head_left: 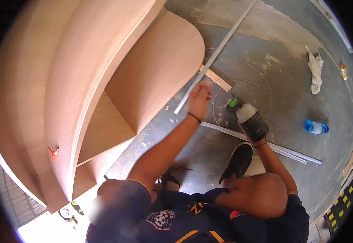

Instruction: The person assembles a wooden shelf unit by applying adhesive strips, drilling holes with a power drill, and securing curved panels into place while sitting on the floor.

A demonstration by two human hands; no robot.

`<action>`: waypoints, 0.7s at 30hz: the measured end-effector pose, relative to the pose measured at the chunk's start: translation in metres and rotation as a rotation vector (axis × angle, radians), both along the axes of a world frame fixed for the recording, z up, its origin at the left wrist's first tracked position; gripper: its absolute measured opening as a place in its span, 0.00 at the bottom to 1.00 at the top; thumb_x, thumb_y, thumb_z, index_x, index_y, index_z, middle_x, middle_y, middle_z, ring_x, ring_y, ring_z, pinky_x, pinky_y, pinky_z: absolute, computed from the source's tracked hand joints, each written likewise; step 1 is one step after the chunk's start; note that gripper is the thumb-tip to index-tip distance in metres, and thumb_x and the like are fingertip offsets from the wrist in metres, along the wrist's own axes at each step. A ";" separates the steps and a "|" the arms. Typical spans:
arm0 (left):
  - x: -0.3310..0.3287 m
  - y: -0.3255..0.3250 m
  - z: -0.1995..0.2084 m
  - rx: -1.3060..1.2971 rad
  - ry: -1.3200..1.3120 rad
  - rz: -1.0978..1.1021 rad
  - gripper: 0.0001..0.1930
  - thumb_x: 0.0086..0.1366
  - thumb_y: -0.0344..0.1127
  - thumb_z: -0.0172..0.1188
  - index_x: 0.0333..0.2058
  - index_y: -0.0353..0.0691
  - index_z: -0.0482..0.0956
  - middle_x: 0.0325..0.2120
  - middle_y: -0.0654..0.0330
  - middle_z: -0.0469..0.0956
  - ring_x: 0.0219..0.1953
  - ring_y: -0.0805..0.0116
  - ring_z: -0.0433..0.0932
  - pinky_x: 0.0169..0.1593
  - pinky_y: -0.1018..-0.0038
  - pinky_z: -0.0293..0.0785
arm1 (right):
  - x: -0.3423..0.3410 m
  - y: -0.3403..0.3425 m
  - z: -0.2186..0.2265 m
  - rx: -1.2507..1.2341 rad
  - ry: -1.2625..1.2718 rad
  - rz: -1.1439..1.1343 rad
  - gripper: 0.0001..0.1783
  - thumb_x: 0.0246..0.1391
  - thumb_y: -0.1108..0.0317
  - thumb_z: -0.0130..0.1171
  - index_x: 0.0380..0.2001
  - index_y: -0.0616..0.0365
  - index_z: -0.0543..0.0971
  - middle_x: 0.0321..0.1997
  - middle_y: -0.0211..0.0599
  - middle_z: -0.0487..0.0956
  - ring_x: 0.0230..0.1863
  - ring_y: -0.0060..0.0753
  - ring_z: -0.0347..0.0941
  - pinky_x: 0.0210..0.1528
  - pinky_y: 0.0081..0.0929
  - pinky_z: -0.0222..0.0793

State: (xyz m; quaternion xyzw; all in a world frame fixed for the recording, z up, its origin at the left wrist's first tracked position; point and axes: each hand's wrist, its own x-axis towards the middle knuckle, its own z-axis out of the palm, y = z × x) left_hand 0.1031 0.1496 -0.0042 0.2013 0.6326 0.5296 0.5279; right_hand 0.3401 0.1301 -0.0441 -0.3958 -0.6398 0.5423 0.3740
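My right hand [246, 132] grips a cordless drill [247, 113] with a black, white and green body, which hides most of the fingers. The drill's front end points at the near end of a narrow wooden strip [219, 79]; whether the tip touches it, I cannot tell. My left hand [200, 96], slightly blurred, is beside a long pale rod [228, 36] that crosses over the strip. Its fingers are curled together, and a small light thing seems to stick out of them, too small to name.
A large curved wooden furniture piece [154, 69] fills the left side, with red-handled pliers [54, 153] on it. Thin metal strips [281, 150] lie near my shoe [237, 162]. On the floor to the right are a blue bottle [316, 126], a white cloth [315, 71] and thin looped wire [270, 95].
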 end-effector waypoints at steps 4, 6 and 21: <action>-0.150 0.015 -0.073 -0.017 0.913 0.036 0.17 0.58 0.43 0.63 0.42 0.40 0.77 0.34 0.58 0.79 0.35 0.68 0.77 0.41 0.71 0.73 | -0.012 -0.003 0.007 -0.235 0.234 -0.125 0.24 0.57 0.77 0.52 0.57 0.60 0.66 0.55 0.37 0.73 0.51 0.28 0.73 0.54 0.28 0.70; -0.266 0.006 -0.081 -0.286 1.171 -0.096 0.29 0.53 0.50 0.66 0.48 0.37 0.73 0.47 0.47 0.73 0.49 0.53 0.73 0.51 0.61 0.69 | -0.026 -0.002 0.002 -0.268 0.238 -0.035 0.27 0.56 0.77 0.54 0.60 0.59 0.63 0.58 0.38 0.70 0.54 0.30 0.70 0.57 0.29 0.67; -0.394 0.059 -0.065 -0.640 1.382 -0.313 0.60 0.45 0.72 0.61 0.64 0.31 0.49 0.65 0.43 0.49 0.66 0.50 0.52 0.67 0.58 0.51 | 0.000 0.009 0.022 -0.782 0.239 -0.082 0.06 0.58 0.66 0.57 0.36 0.55 0.78 0.29 0.27 0.77 0.32 0.18 0.74 0.36 0.19 0.72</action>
